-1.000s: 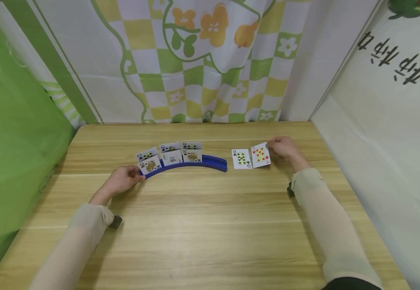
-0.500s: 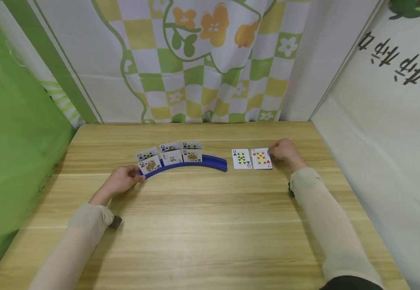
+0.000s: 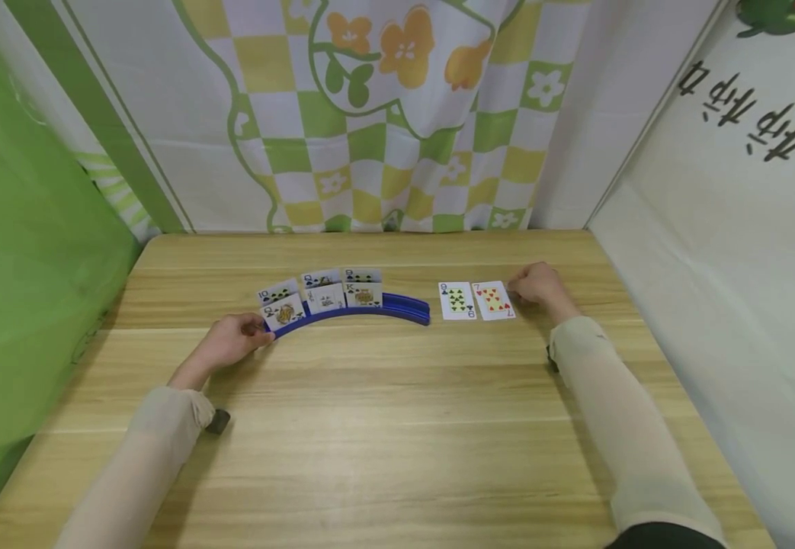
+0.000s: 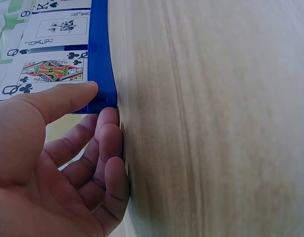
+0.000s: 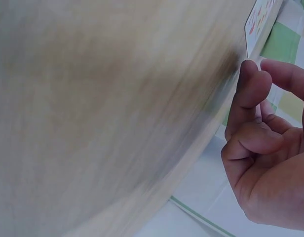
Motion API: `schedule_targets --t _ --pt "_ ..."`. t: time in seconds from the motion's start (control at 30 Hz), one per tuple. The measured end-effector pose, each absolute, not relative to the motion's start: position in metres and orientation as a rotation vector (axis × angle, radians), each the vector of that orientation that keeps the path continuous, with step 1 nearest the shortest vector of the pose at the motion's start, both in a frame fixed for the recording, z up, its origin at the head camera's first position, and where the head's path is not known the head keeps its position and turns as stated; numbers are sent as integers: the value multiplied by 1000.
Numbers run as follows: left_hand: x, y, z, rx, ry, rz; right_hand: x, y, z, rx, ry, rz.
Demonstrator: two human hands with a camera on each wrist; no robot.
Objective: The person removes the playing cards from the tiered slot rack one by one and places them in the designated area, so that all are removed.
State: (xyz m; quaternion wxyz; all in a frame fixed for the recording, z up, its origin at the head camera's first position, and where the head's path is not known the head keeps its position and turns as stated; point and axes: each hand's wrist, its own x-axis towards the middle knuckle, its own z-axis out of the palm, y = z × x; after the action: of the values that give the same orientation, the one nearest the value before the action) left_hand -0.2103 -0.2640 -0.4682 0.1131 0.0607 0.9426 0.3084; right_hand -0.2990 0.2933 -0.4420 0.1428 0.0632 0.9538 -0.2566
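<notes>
My left hand (image 3: 231,339) grips the left end of a curved blue card holder (image 3: 404,306); in the left wrist view its thumb lies on the end, with fingers curled below. Playing cards stand in the holder in two rows, including a queen of clubs (image 4: 48,71), a joker (image 3: 325,298) and a king (image 3: 364,295). To the right of the holder, a nine of clubs (image 3: 456,301) is beside a seven of hearts (image 3: 494,300). My right hand (image 3: 540,290) pinches the seven at its right edge, thumb and forefinger close together at the card's corner in the right wrist view.
The wooden table (image 3: 397,427) reaches toward me in front of the holder. A checked, flowered curtain (image 3: 404,168) hangs behind its far edge. A green cloth (image 3: 33,252) stands at the left and a white one (image 3: 726,305) at the right.
The seven of hearts has shifted and turned beside the nine: first tilted one way, then nearly straight, now leaning slightly left at its top. My left hand and the holder have stayed still.
</notes>
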Motion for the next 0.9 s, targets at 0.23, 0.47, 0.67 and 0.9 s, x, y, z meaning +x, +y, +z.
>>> schedule_targets --t 0.23,0.47,0.67,0.9 --pt "-210 -263 -466 170 2750 914 -298 290 -436 188 2728 -804" --pt "-210 -264 -467 172 2749 924 -298 282 -429 142 2702 -906" --pt "-210 -263 -468 165 2748 927 -298 272 -426 136 2571 -1108" --pt "-210 -263 -469 157 2754 922 -296 262 -424 66 2516 -1219"
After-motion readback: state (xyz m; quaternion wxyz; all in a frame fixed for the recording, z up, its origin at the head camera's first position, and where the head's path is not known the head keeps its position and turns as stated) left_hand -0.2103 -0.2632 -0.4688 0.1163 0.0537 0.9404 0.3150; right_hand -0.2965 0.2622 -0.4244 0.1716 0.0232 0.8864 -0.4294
